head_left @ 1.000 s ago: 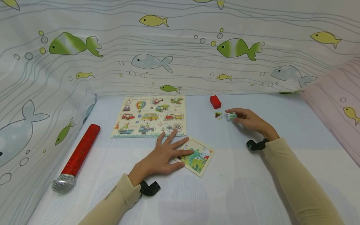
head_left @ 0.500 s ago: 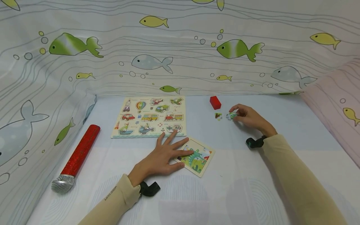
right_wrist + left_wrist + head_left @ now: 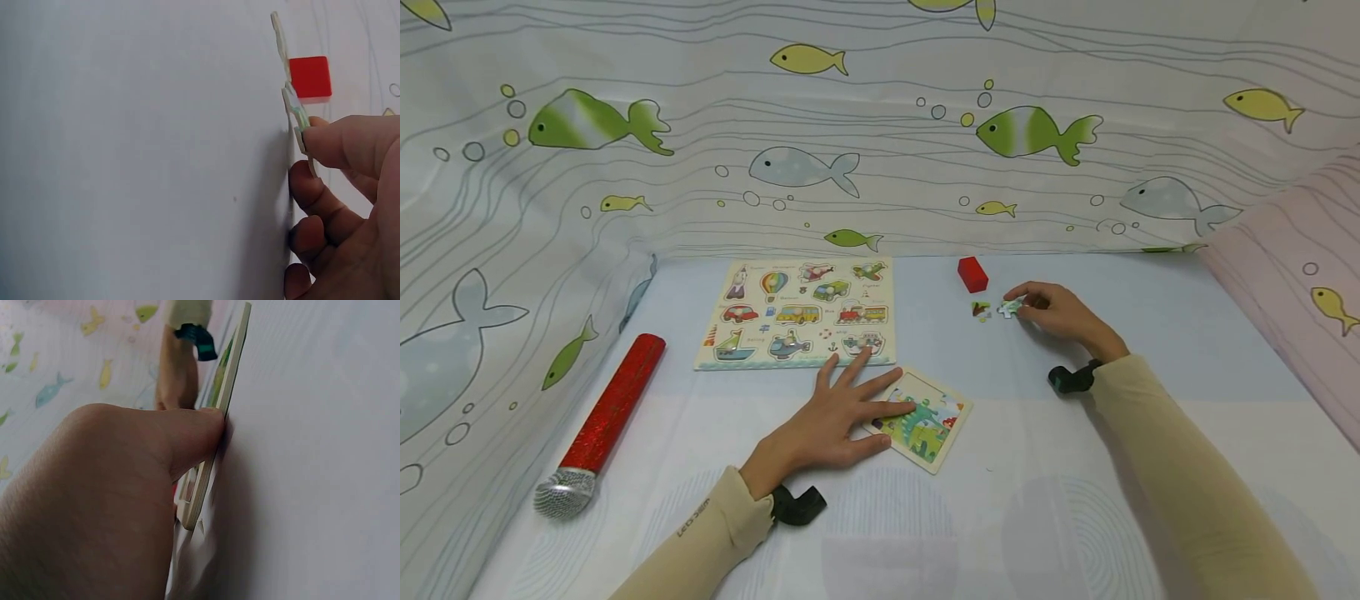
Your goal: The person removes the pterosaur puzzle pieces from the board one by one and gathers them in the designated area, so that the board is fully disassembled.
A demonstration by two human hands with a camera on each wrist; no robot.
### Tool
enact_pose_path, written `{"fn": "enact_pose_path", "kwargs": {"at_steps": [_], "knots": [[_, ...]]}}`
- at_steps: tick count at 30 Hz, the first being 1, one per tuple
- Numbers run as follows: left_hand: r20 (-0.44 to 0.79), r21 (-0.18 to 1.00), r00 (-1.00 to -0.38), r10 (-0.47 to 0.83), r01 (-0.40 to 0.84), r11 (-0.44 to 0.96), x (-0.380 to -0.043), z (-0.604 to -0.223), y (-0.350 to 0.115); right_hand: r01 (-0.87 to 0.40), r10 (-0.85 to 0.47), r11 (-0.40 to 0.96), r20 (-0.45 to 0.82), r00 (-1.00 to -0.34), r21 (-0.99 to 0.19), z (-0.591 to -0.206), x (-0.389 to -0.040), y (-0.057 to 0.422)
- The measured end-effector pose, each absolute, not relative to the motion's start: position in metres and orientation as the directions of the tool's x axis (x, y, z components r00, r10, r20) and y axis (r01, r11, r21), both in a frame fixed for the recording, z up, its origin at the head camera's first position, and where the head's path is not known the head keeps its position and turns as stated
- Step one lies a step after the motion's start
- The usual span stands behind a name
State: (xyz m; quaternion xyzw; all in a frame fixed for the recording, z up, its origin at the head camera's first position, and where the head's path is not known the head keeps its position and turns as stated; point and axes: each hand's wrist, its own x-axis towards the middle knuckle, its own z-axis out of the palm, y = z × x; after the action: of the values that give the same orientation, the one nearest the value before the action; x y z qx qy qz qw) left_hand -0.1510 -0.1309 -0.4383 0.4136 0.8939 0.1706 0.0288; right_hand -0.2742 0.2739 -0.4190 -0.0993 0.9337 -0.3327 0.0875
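My left hand (image 3: 842, 417) lies with spread fingers over a small wooden jigsaw puzzle (image 3: 928, 421) showing a green dinosaur. In the left wrist view its thumb (image 3: 197, 434) presses at the edge of the puzzle's frame, and the palm side is hidden. My right hand (image 3: 1060, 317) pinches a jigsaw piece (image 3: 1008, 308) between thumb and index finger. The right wrist view shows this piece (image 3: 295, 111) edge-on, tilted close over the table, the other fingers curled below. Just left of it lies another jigsaw piece (image 3: 981, 310), with green and brown print.
A larger board puzzle of vehicles (image 3: 797, 312) lies behind my left hand, whose fingertips reach its front edge. A red block (image 3: 973, 274) stands beyond the loose piece. At the left lies a red toy microphone (image 3: 602, 425). Fish-print cloth (image 3: 887, 125) walls the back and sides.
The right hand has shifted slightly left with its jigsaw piece, toward the loose one, after a small move right. My left hand has stayed on the dinosaur puzzle.
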Motion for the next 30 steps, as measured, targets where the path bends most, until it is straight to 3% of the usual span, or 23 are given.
{"fn": "enact_pose_path", "kwargs": {"at_steps": [15, 25, 30], "knots": [[0.089, 0.330, -0.656, 0.749, 0.729, 0.600, -0.1481, -0.4382, -0.1330, -0.107, -0.237, 0.787, -0.139, -0.961, -0.608, -0.4221, -0.2722, 0.2736], [0.131, 0.313, -0.634, 0.762, 0.756, 0.575, -0.1512, -0.4412, -0.1337, -0.111, -0.216, 0.753, -0.085, -0.973, -0.648, -0.4226, -0.2698, 0.2722], [0.130, 0.306, -0.634, 0.762, 0.757, 0.577, -0.1533, -0.4411, -0.1326, -0.108, -0.150, 0.712, 0.000, -0.989, -0.694, -0.4250, -0.2648, 0.2726]]}}
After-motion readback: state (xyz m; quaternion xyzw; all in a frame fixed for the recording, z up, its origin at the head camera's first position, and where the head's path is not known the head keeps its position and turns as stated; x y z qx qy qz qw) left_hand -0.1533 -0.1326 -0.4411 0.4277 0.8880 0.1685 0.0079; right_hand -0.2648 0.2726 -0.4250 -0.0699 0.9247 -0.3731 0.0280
